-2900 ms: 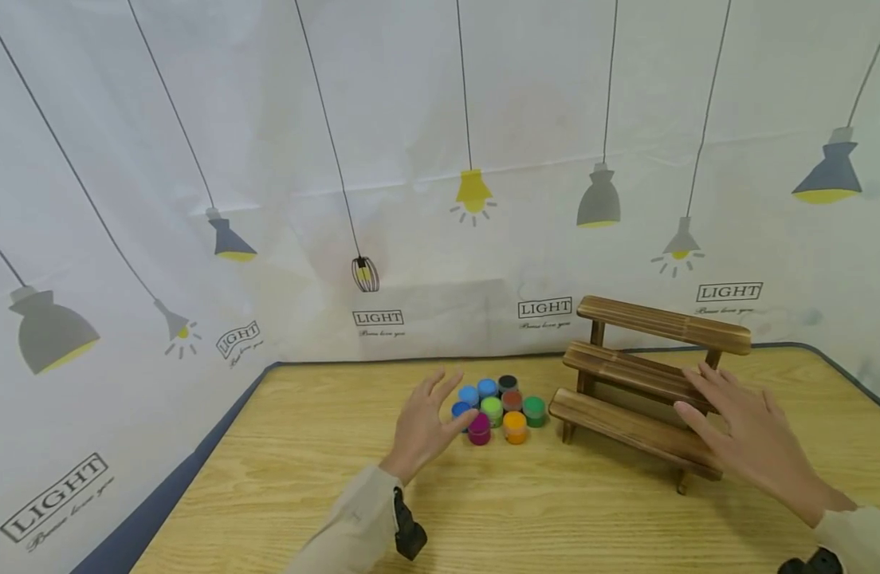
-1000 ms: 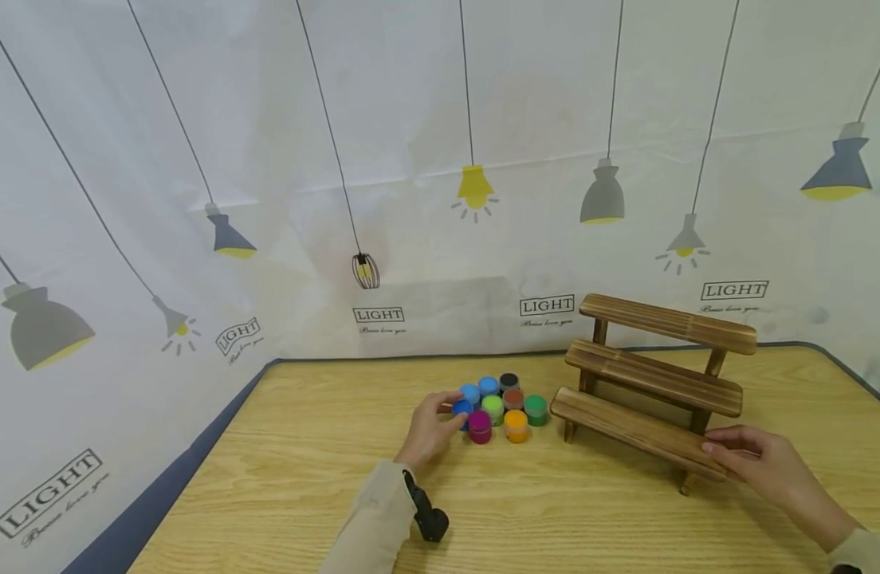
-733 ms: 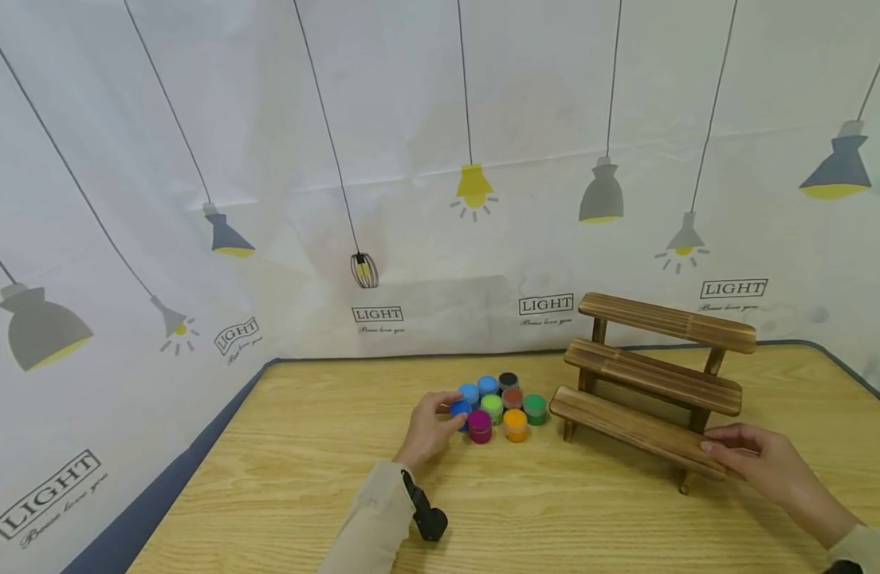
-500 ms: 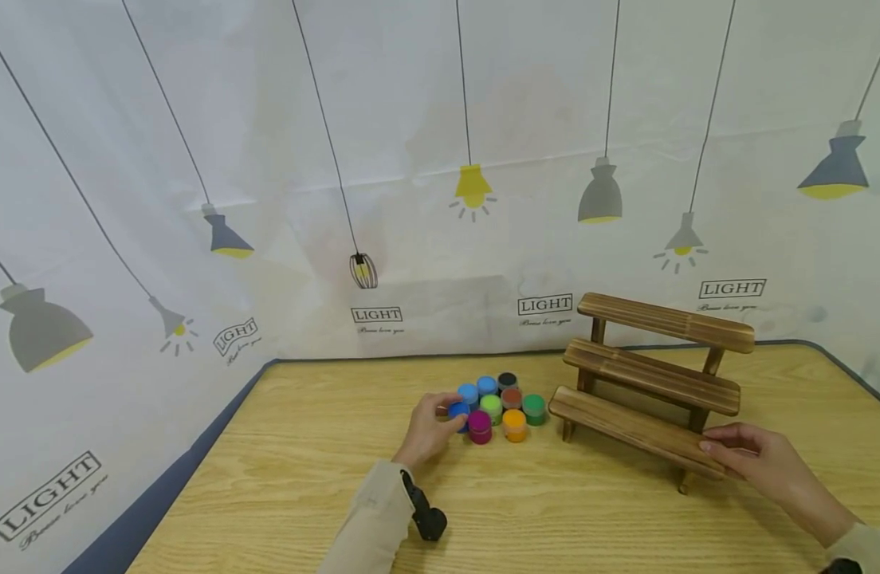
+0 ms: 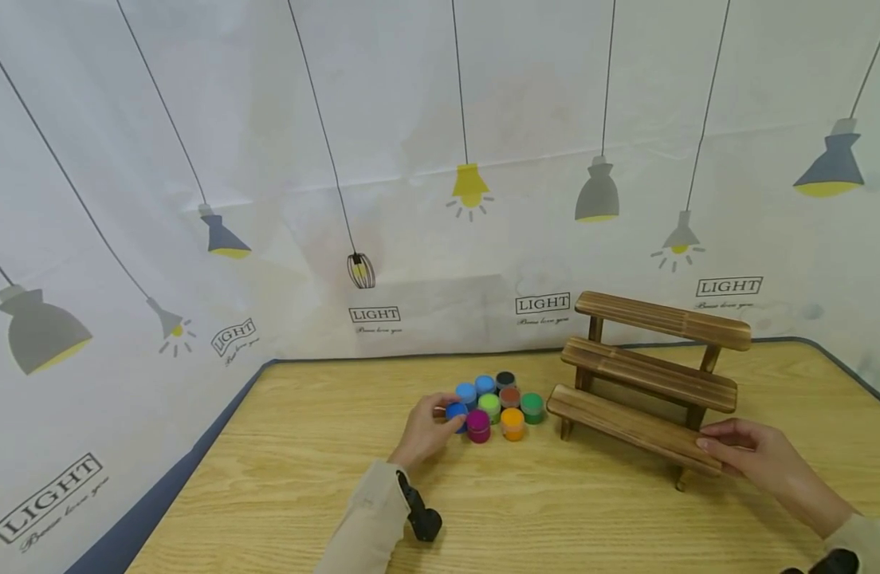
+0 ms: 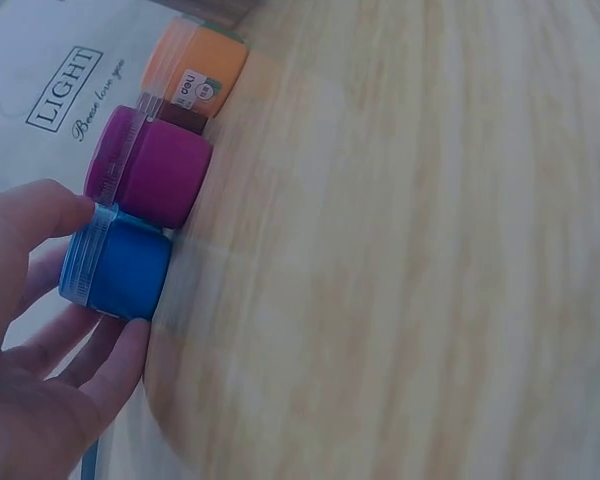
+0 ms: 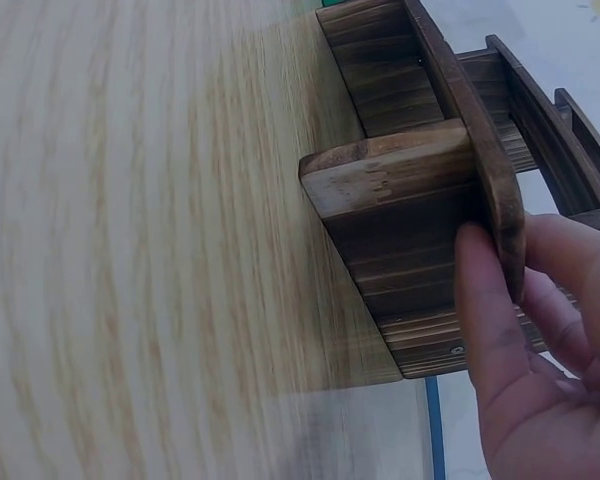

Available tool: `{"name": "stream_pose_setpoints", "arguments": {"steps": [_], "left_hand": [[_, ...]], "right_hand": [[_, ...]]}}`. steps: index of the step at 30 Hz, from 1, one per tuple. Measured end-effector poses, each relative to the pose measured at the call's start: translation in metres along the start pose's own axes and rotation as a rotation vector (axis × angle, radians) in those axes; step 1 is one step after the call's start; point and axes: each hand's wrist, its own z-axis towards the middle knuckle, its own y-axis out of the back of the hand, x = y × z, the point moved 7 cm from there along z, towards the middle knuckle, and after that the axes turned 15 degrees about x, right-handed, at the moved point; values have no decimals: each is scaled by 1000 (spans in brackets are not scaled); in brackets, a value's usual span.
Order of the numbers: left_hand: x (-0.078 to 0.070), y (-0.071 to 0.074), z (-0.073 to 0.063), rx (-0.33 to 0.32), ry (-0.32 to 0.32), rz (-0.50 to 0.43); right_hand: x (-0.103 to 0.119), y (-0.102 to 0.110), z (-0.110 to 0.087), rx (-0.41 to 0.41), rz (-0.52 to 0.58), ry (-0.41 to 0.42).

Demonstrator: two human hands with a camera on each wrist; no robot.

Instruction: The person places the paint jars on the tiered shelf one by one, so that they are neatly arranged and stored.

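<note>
My left hand (image 5: 424, 430) grips a small dark blue paint jar (image 6: 120, 265) at the left front of a cluster of jars, its thumb and fingers on either side of it. Beside it stands a purple paint jar (image 6: 155, 170), right up against the blue one in the left wrist view. My right hand (image 5: 770, 462) pinches the right end of the lowest step of a brown wooden three-step stand (image 5: 634, 426). In the right wrist view, the thumb (image 7: 485, 290) lies under the step's edge and the other fingers are on its far side, partly hidden.
Behind the blue jar are several more paint jars, among them an orange jar (image 5: 512, 424), a light green jar (image 5: 489, 408), a green jar (image 5: 532, 407) and a black-lidded jar (image 5: 505, 382). A lamp-printed cloth (image 5: 440, 263) hangs behind the wooden table (image 5: 325, 494).
Both hands came down from above: the left took hold of the blue jar, the right the stand's lowest step. The blue jar has shifted slightly left from the purple one.
</note>
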Motion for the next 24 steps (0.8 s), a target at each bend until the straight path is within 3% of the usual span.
{"name": "stream_pose_setpoints", "arguments": {"steps": [8,16,24], "left_hand": [[-2,-1,-1,25,-8,-25],[-4,1,-4,5,-16,-71],[3,6,-10,-11,18,-87]], "right_hand": [[1,0,-2,-15,-24,13],[2,1,-2,-26,-25,6],[6,-1,-3,-52,-63,36]]}}
